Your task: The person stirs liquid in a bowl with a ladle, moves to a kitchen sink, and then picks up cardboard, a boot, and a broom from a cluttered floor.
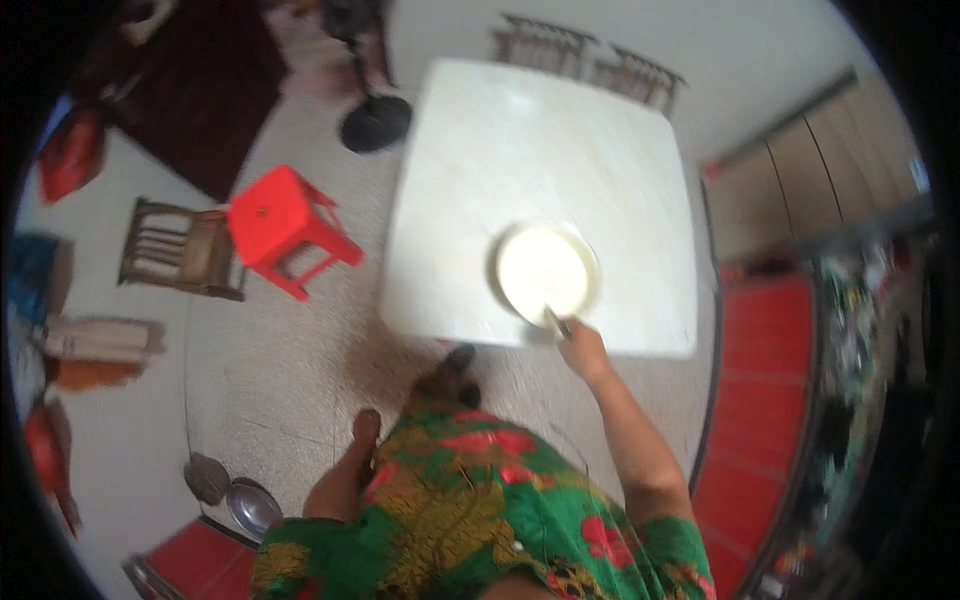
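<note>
At the near part of a white table [465, 157] stands a round bowl [594, 279], filled with something smooth and pale cream-coloured [541, 268]. My right hand [585, 349] grips the handle of a utensil [553, 318] whose far end reaches into the cream-coloured contents by the bowl's near rim. What kind of utensil it is, I cannot tell. Down by my left side, away from the table, hangs my left hand [366, 426]. Its fingers are blurred, and nothing shows in it.
Left of the table are a red plastic stool [274, 214], a wooden chair [202, 251] and a black round stand base [376, 124]. Two chairs [544, 49] stand beyond the table. A red-fronted cabinet [761, 412] runs along the right. A metal basin [253, 506] lies low at the left.
</note>
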The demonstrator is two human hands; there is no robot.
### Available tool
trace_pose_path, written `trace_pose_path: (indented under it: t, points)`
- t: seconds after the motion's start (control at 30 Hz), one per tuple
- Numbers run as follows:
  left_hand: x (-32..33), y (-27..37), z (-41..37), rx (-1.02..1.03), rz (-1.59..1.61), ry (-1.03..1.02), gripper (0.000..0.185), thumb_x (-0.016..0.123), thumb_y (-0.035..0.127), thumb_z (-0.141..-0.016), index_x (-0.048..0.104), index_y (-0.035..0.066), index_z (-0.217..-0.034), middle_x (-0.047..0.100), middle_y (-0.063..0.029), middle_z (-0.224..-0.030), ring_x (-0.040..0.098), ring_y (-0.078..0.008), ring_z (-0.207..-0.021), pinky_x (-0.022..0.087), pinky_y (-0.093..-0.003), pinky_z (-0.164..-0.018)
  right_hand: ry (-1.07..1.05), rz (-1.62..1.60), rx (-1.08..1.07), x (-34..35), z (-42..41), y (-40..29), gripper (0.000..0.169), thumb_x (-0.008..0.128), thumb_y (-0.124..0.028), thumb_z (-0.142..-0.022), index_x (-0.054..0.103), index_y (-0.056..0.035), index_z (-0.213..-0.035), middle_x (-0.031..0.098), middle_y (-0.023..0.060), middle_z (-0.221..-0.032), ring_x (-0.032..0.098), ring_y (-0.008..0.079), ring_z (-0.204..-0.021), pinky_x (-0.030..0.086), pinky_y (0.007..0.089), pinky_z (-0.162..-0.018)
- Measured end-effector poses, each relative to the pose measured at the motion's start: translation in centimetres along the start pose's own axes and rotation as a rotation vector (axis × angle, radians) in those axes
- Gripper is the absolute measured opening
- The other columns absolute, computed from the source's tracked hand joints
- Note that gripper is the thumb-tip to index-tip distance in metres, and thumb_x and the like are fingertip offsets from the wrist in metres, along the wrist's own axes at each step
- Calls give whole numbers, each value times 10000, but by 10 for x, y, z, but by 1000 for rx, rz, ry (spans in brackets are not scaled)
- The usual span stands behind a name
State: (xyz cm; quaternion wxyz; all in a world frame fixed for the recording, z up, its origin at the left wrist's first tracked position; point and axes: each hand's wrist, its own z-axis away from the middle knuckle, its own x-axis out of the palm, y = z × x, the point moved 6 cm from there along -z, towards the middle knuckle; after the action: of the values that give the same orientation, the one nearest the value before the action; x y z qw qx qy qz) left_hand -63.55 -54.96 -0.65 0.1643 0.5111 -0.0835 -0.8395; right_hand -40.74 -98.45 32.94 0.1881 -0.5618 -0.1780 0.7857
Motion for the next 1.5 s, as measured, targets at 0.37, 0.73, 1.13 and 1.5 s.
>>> trace_pose_path:
  t: [0.37, 0.73, 1.13, 1.5]
  points:
    - [-11, -19, 98, -74, -200, -29, 84, 591, 138, -661, 623, 62, -675, 588, -164, -731, 587, -311, -747, 463, -408, -698, 341, -110, -125, -2, -45, 26, 364, 457, -29, -717, 548, -2, -1068, 600, 236, -907, 593, 340, -844, 467, 382, -743]
    - [-15, -69, 96, -114, -195, -124, 256, 725, 188, -567, 556, 59, -709, 545, -112, -719, 563, -279, -744, 456, -384, -660, 215, 137, 52, -5, -14, 71, 363, 432, -7, -732, 553, -41, -1072, 590, 244, -898, 578, 357, -849, 457, 428, -747]
    - [-67, -75, 49, 175, -55, 11, 226, 675, 148, -620, 467, 117, -704, 451, -37, -669, 490, -217, -637, 380, -370, -531, 100, -416, 250, 42, -13, 30, 400, 483, -33, -709, 544, 10, -1103, 603, 143, -770, 530, 168, -551, 423, 273, -466]
    - [-64, -109, 78, -28, -19, 32, 319, 721, 136, -496, 461, 76, -671, 482, -98, -705, 495, -292, -703, 387, -411, -585, 416, 12, 143, -8, -32, 31, 356, 477, -48, -741, 549, -56, -1089, 595, 218, -953, 577, 358, -880, 462, 418, -770]
